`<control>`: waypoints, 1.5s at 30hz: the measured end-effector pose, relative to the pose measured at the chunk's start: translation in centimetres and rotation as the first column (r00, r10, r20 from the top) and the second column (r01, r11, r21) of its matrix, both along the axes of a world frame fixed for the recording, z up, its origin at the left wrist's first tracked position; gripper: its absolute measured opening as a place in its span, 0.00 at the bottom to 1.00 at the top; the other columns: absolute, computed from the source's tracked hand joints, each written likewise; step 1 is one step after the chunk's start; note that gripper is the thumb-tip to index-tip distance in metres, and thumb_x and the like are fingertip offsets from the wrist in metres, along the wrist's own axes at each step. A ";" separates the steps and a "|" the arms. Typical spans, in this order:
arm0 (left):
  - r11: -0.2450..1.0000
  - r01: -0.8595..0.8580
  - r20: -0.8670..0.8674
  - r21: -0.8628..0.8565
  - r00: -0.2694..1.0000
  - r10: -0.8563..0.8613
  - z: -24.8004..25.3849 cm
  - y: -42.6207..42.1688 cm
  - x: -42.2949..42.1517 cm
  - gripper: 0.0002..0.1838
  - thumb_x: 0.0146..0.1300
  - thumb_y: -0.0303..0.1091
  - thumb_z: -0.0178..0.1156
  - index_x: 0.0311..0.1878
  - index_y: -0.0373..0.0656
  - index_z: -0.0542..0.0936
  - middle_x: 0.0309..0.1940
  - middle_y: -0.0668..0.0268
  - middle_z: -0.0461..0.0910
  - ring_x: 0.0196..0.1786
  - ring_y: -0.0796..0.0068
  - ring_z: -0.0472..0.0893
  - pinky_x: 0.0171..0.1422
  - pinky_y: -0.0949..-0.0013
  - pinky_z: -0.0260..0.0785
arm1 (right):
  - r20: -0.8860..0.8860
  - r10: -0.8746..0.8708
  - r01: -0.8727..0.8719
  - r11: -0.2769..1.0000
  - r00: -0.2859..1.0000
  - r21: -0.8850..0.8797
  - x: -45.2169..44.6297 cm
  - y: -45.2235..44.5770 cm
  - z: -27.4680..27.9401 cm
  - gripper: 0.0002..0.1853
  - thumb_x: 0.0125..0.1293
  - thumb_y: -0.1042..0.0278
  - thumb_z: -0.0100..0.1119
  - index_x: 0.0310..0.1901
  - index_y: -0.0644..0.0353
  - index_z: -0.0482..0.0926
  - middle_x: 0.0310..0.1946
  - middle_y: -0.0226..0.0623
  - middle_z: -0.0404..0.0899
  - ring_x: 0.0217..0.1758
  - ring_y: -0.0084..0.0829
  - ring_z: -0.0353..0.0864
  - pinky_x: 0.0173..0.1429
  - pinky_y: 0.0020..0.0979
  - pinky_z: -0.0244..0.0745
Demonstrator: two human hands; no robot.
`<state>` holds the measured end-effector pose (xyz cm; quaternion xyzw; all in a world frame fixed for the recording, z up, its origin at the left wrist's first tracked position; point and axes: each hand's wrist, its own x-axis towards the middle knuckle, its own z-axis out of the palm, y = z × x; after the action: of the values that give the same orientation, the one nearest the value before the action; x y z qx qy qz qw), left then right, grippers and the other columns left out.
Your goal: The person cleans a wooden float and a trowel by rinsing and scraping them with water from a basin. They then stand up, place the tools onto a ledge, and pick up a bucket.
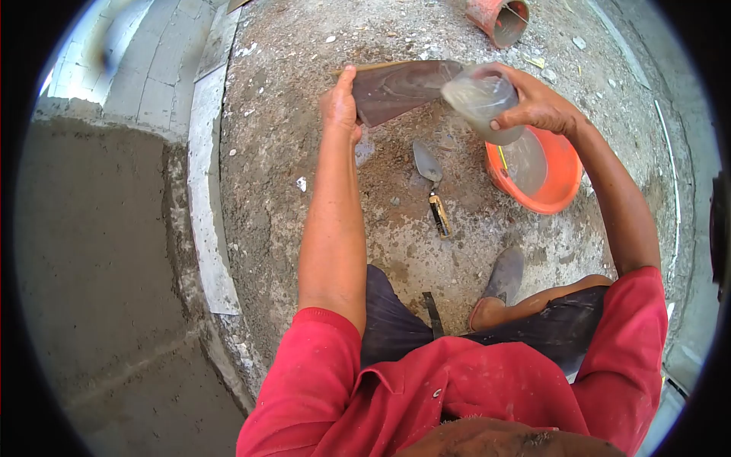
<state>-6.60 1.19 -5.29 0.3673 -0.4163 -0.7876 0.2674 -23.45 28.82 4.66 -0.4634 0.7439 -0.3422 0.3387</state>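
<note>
My left hand [340, 107] grips the left end of a wet, dark brown flat board [400, 89], thumb along its edge. In my right hand [541, 105] is a translucent plastic cup [481, 97], tilted toward the board's right end, with cloudy water in it. Just below the cup stands an orange bucket [560, 186] holding murky water, and a thin yellow strip shows inside it. A pointing trowel [430, 164] lies on the ground between my arms, its worn handle toward me. The board's underside is hidden from view.
Farther off to the right, another orange bucket [509, 27] lies on its side. A pale strip [204, 198] edges the rough, debris-strewn ground at left, beside a wet grey mortar surface [99, 228]. My shoe [505, 276] is planted below the orange bucket.
</note>
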 end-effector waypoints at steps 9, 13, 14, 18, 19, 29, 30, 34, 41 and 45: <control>0.995 0.078 -0.037 -0.061 0.996 -0.080 0.3 -0.8 0.3 0.20 0.67 0.39 0.61 0.54 0.32 0.78 0.44 0.53 0.84 0.40 0.61 0.86 0.38 0.55 0.82 | -0.343 0.162 -0.168 0.986 0.925 0.014 3.7 -9.5 2.8 0.44 0.42 0.49 0.75 0.62 0.61 0.75 0.46 0.48 0.84 0.47 0.44 0.85 0.52 0.41 0.81; 0.900 0.132 0.064 -0.415 0.991 -0.115 1.0 -1.2 0.4 0.20 0.70 0.40 0.61 0.57 0.35 0.80 0.45 0.58 0.84 0.43 0.67 0.85 0.45 0.62 0.81 | -0.589 0.125 -0.116 0.992 0.798 0.053 4.2 -12.2 5.4 0.43 0.42 0.51 0.73 0.63 0.61 0.74 0.48 0.53 0.84 0.52 0.51 0.84 0.58 0.43 0.79; 0.857 0.120 0.066 -0.501 0.993 -0.101 1.3 -1.2 0.5 0.19 0.70 0.40 0.62 0.55 0.35 0.81 0.43 0.59 0.85 0.42 0.70 0.85 0.45 0.65 0.79 | -0.653 0.085 -0.076 0.996 0.753 0.042 4.4 -12.5 5.8 0.43 0.42 0.53 0.73 0.63 0.60 0.74 0.47 0.53 0.85 0.51 0.54 0.85 0.57 0.45 0.79; 0.717 0.110 0.076 -0.688 0.994 -0.079 3.3 -1.0 0.9 0.16 0.67 0.40 0.67 0.47 0.35 0.87 0.37 0.64 0.87 0.38 0.77 0.82 0.44 0.72 0.74 | -0.834 0.119 -0.001 0.990 0.539 0.141 3.3 -14.1 7.1 0.38 0.46 0.62 0.74 0.64 0.51 0.77 0.47 0.50 0.85 0.51 0.51 0.86 0.54 0.47 0.81; 0.687 0.121 0.082 -0.716 0.993 -0.089 3.7 -1.0 1.0 0.16 0.67 0.40 0.68 0.47 0.35 0.88 0.37 0.65 0.87 0.38 0.77 0.82 0.45 0.72 0.74 | -0.871 0.168 0.062 0.973 0.462 0.221 3.5 -14.5 8.2 0.30 0.53 0.66 0.70 0.62 0.47 0.79 0.45 0.50 0.84 0.50 0.51 0.86 0.52 0.49 0.81; 0.643 0.199 0.082 -0.739 0.975 -0.206 8.9 -1.3 3.2 0.18 0.64 0.42 0.72 0.51 0.41 0.89 0.35 0.66 0.89 0.35 0.81 0.83 0.42 0.73 0.75 | -0.982 0.187 0.410 0.895 0.018 0.178 -4.8 -11.5 4.3 0.12 0.65 0.65 0.58 0.48 0.48 0.86 0.49 0.40 0.82 0.56 0.41 0.82 0.52 0.45 0.75; 0.640 0.190 0.084 -0.745 0.978 -0.193 9.5 -1.8 3.7 0.18 0.64 0.43 0.72 0.50 0.41 0.89 0.34 0.64 0.89 0.33 0.80 0.83 0.40 0.73 0.75 | -0.964 0.239 0.507 0.820 0.118 0.265 -6.1 -10.3 4.1 0.16 0.62 0.63 0.61 0.52 0.49 0.84 0.51 0.43 0.83 0.57 0.43 0.82 0.55 0.46 0.75; 0.655 0.161 0.012 -0.738 0.974 -0.226 11.3 -3.1 5.4 0.17 0.64 0.42 0.72 0.53 0.44 0.89 0.36 0.68 0.88 0.35 0.81 0.82 0.42 0.74 0.75 | -0.841 0.327 0.544 0.648 0.432 0.532 -9.3 -2.2 0.3 0.49 0.34 0.66 0.83 0.65 0.50 0.74 0.50 0.45 0.86 0.55 0.47 0.86 0.55 0.45 0.82; 0.575 0.132 0.041 -0.807 0.985 -0.169 11.1 -3.6 5.7 0.19 0.63 0.40 0.73 0.54 0.41 0.88 0.44 0.67 0.87 0.43 0.77 0.81 0.53 0.73 0.72 | -0.580 0.337 0.299 0.608 0.741 0.735 -6.7 11.3 -16.6 0.49 0.36 0.59 0.86 0.66 0.50 0.71 0.50 0.46 0.85 0.54 0.47 0.86 0.53 0.49 0.82; 0.729 0.019 -0.057 -0.684 0.995 -0.080 10.9 -3.4 5.7 0.14 0.62 0.35 0.74 0.45 0.38 0.85 0.40 0.66 0.86 0.41 0.78 0.82 0.52 0.74 0.73 | -0.617 0.355 0.281 0.658 0.703 0.698 -5.2 13.9 -23.4 0.46 0.39 0.60 0.85 0.63 0.51 0.71 0.50 0.49 0.83 0.52 0.49 0.86 0.52 0.49 0.82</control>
<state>-0.90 -2.23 5.61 0.1995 -0.6744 -0.6012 0.3795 -28.66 42.70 -18.77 -0.3910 0.8751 0.2105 0.1921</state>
